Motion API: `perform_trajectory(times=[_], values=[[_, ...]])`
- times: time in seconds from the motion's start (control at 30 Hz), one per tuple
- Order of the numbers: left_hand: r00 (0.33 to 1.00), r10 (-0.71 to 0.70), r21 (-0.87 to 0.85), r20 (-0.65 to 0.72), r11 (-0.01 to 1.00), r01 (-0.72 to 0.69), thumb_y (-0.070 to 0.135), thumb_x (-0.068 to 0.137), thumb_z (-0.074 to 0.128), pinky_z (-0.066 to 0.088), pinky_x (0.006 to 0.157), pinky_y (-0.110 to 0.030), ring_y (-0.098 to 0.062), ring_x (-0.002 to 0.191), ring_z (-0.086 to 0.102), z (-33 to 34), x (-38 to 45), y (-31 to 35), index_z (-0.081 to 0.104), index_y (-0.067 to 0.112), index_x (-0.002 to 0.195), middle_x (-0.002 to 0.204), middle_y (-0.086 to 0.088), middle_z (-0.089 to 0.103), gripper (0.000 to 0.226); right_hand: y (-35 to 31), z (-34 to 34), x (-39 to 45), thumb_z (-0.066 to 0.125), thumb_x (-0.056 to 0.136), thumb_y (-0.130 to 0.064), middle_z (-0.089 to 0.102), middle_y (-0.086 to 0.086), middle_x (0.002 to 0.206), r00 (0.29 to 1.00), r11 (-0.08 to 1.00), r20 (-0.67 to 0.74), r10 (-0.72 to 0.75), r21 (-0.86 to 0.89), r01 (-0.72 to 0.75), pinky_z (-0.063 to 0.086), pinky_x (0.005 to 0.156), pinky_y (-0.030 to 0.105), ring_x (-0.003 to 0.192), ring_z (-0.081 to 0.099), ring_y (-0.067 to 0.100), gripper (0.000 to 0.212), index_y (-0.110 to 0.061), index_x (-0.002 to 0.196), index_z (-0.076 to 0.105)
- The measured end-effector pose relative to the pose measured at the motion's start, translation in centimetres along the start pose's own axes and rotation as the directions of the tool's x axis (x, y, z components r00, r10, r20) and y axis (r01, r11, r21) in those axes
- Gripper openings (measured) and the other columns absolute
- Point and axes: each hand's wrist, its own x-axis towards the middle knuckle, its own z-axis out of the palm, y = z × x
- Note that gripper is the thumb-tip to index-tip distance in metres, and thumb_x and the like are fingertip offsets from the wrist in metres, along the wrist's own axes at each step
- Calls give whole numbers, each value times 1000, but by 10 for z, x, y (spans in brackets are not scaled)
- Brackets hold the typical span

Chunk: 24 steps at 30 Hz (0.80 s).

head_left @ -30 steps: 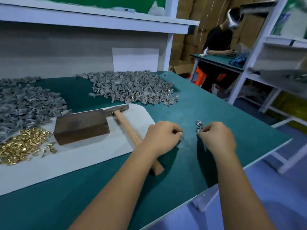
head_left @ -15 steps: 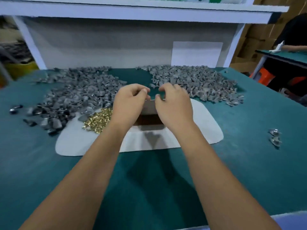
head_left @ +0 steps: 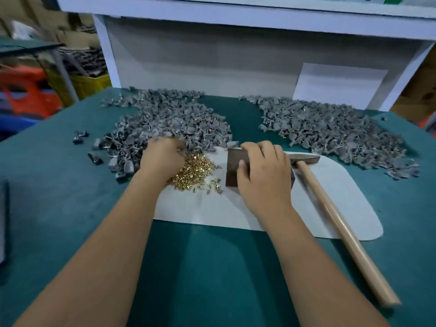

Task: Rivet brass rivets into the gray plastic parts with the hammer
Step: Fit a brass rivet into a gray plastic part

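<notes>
Plainly the person was stocking up for the next rivet. The left hand point(head_left: 162, 156) lay knuckles-up where the near pile of gray plastic parts point(head_left: 169, 123) met the heap of brass rivets point(head_left: 195, 171), its fingers curled down into the loose pieces; from where I stood I could not tell whether it had anything pinched yet. The right hand point(head_left: 264, 171) rested over the dark block point(head_left: 232, 166) on the white mat point(head_left: 330, 208), thumb against the near face and fingers draped over the top, steadying it more than lifting it. The hammer point(head_left: 337, 213) lay untouched just to the right, head beside the block, wooden handle running back toward the table edge. A second gray pile point(head_left: 330, 133) sat well apart at the far right, and a few darker pieces point(head_left: 94, 159) lay scattered to the left on the green table point(head_left: 212, 267).

As I judged it, the next move called for drawing out one part and one rivet, seating them on the block, and only then freeing the right hand for the hammer.

Half a second before, both hands had hovered together above the block, fingertips nearly meeting. They had since split apart, left into the piles, right down onto the block, and the view had swung so the hammer showed again.
</notes>
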Motion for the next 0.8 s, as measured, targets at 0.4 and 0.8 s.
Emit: perform_trajectory(times=[0.4,0.8], values=[[968,-107,-420,-228,908,2,8,90,67,50,67,-25,-14,74,61,-3,-10,-10,75,19,105,96,-6,72,20,-45,13,-13,48,90,-35,64,-3,94,911,947,298,-286,-58,317,25,93,38,98,47,23,27,-20,96,69],[979,-17,-497,-205,863,-89,-6,82,69,55,86,-29,-19,91,63,-3,-17,-2,75,17,103,103,-5,70,31,-48,18,-11,54,87,-19,63,-8,93,889,946,370,-270,-68,316,14,90,36,101,45,19,15,-25,96,65]])
